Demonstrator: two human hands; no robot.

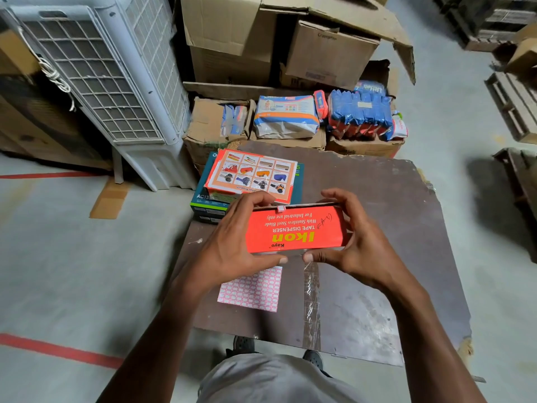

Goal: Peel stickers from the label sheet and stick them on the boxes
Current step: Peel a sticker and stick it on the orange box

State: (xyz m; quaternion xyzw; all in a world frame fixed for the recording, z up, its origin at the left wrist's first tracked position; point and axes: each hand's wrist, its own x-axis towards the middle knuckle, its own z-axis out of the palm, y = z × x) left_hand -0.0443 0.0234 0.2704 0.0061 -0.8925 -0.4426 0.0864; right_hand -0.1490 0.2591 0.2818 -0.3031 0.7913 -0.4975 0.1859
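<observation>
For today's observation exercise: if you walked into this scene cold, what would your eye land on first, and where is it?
First, the bright red tape dispenser box, held up at centre by the left hand and the right hand above the dark board. Just below it the pink-and-white label sheet lies flat on the board. Beyond the hands, an orange picture box sits atop a teal box.

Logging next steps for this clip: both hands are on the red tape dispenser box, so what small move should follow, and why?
Probably set the red tape dispenser box down on the board and free one hand for the label sheet. The left hand and right hand both grip the box, so neither can peel, and the sheet lies flat just below them.
</observation>
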